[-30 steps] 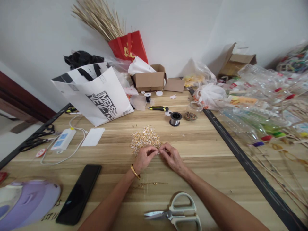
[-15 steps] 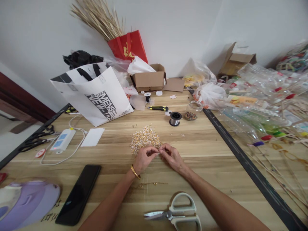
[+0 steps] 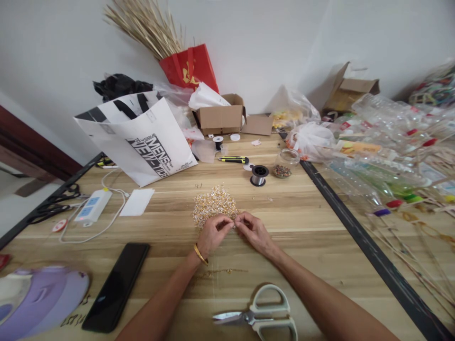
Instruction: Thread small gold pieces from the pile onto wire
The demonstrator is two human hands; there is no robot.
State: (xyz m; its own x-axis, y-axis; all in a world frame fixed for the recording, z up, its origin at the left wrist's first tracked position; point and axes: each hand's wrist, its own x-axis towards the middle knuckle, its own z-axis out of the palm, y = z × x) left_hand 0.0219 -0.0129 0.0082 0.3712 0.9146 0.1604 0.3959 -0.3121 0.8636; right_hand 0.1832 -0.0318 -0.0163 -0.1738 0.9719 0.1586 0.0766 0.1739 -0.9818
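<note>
A loose pile of small gold and clear beads (image 3: 215, 202) lies on the wooden table. At its near edge my left hand (image 3: 214, 233), with a gold bangle at the wrist, pinches thumb and fingertips together. My right hand (image 3: 255, 232) pinches too, its fingertips almost touching those of the left. Whatever is between the fingertips is too small to make out. Closer to me, a thin gold chain (image 3: 229, 271) lies between my forearms. Scissors with pale handles (image 3: 270, 308) rest near the bottom edge, blades pointing left.
Beyond the beads stand a wire spool (image 3: 259, 175), a glass jar of beads (image 3: 283, 168) and a yellow-black cutter (image 3: 233, 159). A phone (image 3: 115, 287) and a power strip (image 3: 93, 207) lie at left, below a white paper bag (image 3: 142, 137). Plastic bottles (image 3: 377, 175) crowd the right.
</note>
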